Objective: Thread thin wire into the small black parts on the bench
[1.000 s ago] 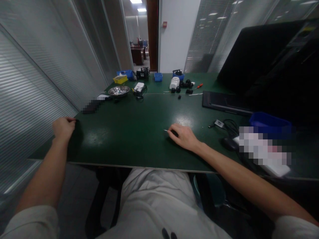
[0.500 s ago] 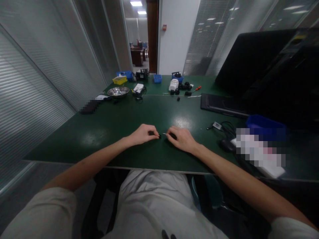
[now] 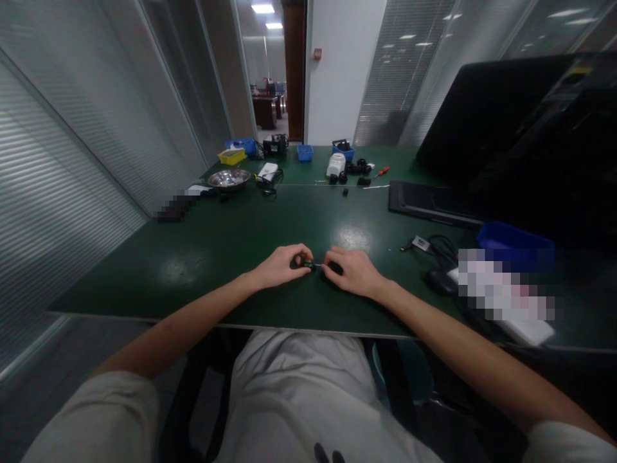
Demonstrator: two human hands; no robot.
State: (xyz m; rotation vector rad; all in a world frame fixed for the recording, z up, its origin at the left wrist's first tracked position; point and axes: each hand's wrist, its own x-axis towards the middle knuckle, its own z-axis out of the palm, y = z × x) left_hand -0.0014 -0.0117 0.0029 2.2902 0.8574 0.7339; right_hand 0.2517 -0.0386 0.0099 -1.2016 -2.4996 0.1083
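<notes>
My left hand is closed round a small dark piece with a greenish face, held between thumb and fingers just above the green table. Close on its right, my right hand pinches a thin, light-coloured pin-like item. The tip of this thin item meets or nearly meets the dark piece. Both are too small to make out in detail, and the palm side of my right hand is hidden.
A metal bowl, a yellow tray and a white device stand further back. Right of my hands are a black mouse, a keyboard, a blue tray and cables. The table's front edge runs before my body.
My left fingers have shifted on the dark piece, showing more of it. The gap between the dark piece and the thin item has narrowed. My right hand has hardly moved.
</notes>
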